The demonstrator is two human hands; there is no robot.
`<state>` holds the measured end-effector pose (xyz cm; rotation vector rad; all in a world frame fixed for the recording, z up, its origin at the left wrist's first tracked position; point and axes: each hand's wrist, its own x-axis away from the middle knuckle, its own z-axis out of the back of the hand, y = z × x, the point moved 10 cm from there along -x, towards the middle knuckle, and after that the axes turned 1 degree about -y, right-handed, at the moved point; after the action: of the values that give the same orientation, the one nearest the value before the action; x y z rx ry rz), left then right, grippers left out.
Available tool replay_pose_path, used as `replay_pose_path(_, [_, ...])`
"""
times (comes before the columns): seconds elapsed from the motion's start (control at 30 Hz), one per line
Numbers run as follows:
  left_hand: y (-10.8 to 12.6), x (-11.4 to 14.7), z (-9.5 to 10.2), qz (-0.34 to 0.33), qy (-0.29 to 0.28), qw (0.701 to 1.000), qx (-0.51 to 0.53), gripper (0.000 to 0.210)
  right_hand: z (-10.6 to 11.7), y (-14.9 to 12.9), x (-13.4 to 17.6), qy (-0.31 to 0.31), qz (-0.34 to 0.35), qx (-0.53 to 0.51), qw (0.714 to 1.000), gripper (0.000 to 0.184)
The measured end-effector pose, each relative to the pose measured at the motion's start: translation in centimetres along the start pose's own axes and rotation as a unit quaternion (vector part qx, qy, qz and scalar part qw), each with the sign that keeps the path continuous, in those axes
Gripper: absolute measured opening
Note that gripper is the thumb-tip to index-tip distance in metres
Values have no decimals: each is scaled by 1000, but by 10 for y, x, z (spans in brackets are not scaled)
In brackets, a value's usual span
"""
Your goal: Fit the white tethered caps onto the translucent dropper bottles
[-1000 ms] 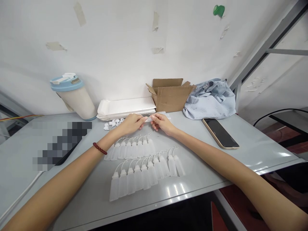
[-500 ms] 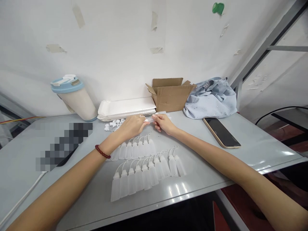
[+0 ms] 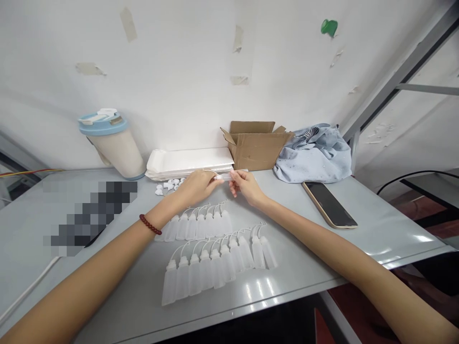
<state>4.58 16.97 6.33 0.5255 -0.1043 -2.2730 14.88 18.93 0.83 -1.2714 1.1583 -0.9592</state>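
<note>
Between my two hands a small translucent plastic squeeze bottle [image 3: 225, 177] lies sideways, just in front of the white stack. My left hand [image 3: 199, 185], closed in a pinch, grips its white cap end, where a thin bent tube shows above the fingers. My right hand [image 3: 247, 187] is closed round the other end of the bottle and hides part of it. Nearer to me, two rows of similar bottles with bent tubes lie on the grey table: a back row [image 3: 201, 224] and a front row [image 3: 204, 270]. Several loose white caps [image 3: 168, 185] are left of my left hand.
A stack of white packets [image 3: 190, 161], an open cardboard box [image 3: 260, 150] and a pale blue cloth bag [image 3: 313, 155] line the wall. A tumbler [image 3: 114, 143] stands at the left, and a phone [image 3: 329, 204] lies at the right. A blurred dark object [image 3: 95, 217] sits at left.
The view has shifted slightly. Both hands stay together on the bottle, with more of its body visible between them; the rows of bottles are unchanged.
</note>
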Motion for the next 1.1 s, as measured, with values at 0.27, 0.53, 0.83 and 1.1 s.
replay_pose_path(0.27, [-11, 0, -5, 98, -53, 972, 208, 46, -4, -17, 9, -1, 79, 113, 990, 44])
replay_pose_path(0.53, [-4, 4, 8, 137, -58, 953, 264, 43, -19, -21, 13, -62, 49, 105, 991, 50])
replay_pose_path(0.83, [8, -1, 30, 62, -2, 989, 134, 33, -18, -33, 8, -116, 15, 89, 989, 49])
replay_pose_path(1.1, [-48, 4, 66, 183, 46, 980, 55, 28, 69, -53, -17, 102, 163, 359, 913, 34])
